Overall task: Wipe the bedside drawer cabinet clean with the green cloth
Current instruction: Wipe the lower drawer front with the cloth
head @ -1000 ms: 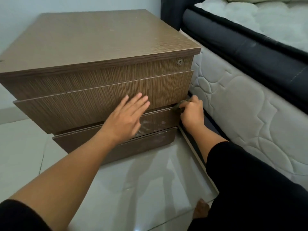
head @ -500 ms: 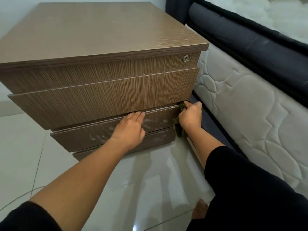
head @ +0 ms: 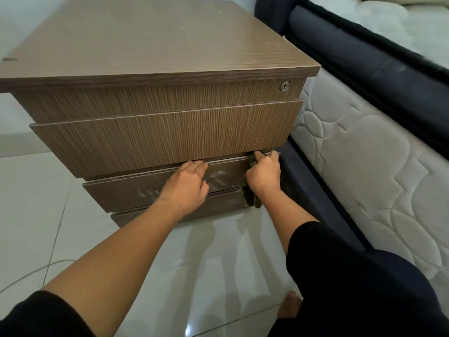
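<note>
The brown wood-grain drawer cabinet (head: 155, 57) stands on the floor and fills the upper left of the view. Its lower drawer front (head: 136, 190) is dark and streaked with pale dust smears. My right hand (head: 263, 175) grips the dark green cloth (head: 250, 203) at the right end of that drawer front; most of the cloth is hidden under the hand, with a strip hanging below. My left hand (head: 187, 186) lies flat on the same drawer front, fingertips at its top edge under the drawer above.
A quilted white mattress (head: 364, 171) on a dark bed frame (head: 313, 188) runs close along the cabinet's right side, leaving a narrow gap. Glossy white floor tiles (head: 213, 263) lie in front. A thin cable (head: 29, 273) crosses the floor at left. My bare foot (head: 290, 305) rests below.
My left hand slid down from the middle drawer front to the dusty lower one. My right hand with the cloth stayed at the drawer's right end. The view moved closer.
</note>
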